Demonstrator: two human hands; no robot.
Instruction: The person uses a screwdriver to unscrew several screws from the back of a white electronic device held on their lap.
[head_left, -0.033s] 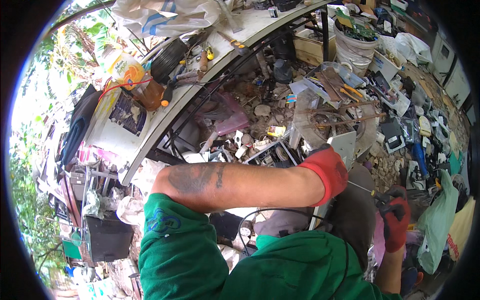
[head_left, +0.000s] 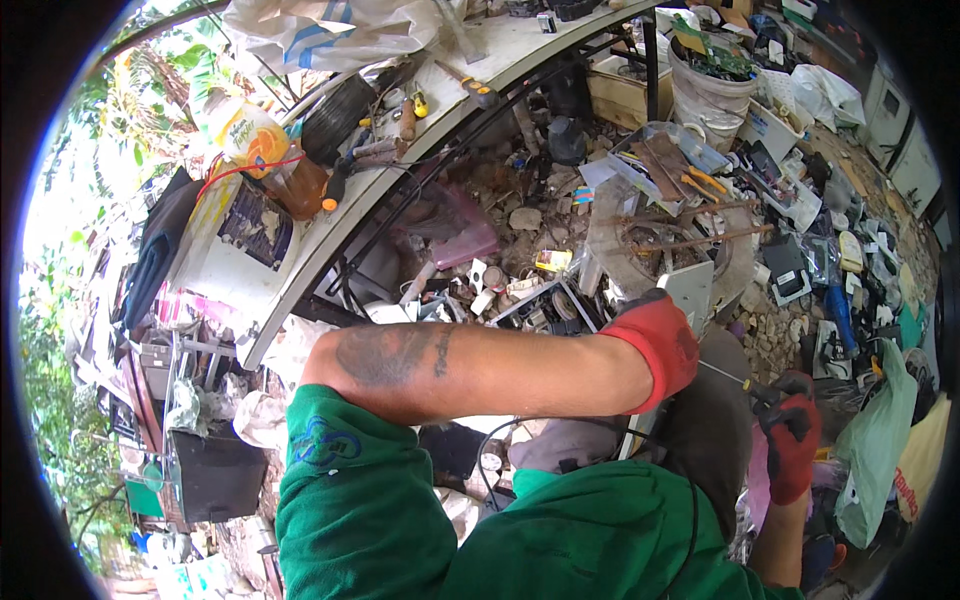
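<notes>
Two hands in red, rubbery-looking gloves are working low at the right of the view. The left hand (head_left: 662,345), at the end of a bare, tattooed forearm (head_left: 470,370) that is crossing the view from the left, is resting over the top edge of a dark grey, rounded casing (head_left: 712,430); whether its fingers are curled or flat cannot be told, as the glove is hiding them. The right hand (head_left: 790,440) is closed around a dark tool handle (head_left: 765,392), just beside the right edge of that casing, and a thin metal shaft is running from it toward the left hand.

Compared with the earlier frame, both hands, the forearm and the casing are staying in the same places; nothing is visibly shifting.

A green fabric sleeve (head_left: 350,490) is covering the upper arm and chest. One black cable (head_left: 690,520) is looping across it.

Beyond the hands, the ground is covered with scrap: one clear plastic box (head_left: 665,160) of flat parts, one white bucket (head_left: 705,95) holding green circuit boards, two rusty rods (head_left: 700,225) lying roughly parallel, stones and pale plastic pieces.

One white table (head_left: 330,240) is curving along the upper left. On it, one plastic bottle (head_left: 265,150) with an orange label and brown liquid is lying near its left end, and a few screwdrivers with coloured handles are lying along its near edge. One green plastic bag (head_left: 875,470) is hanging at the far right.
</notes>
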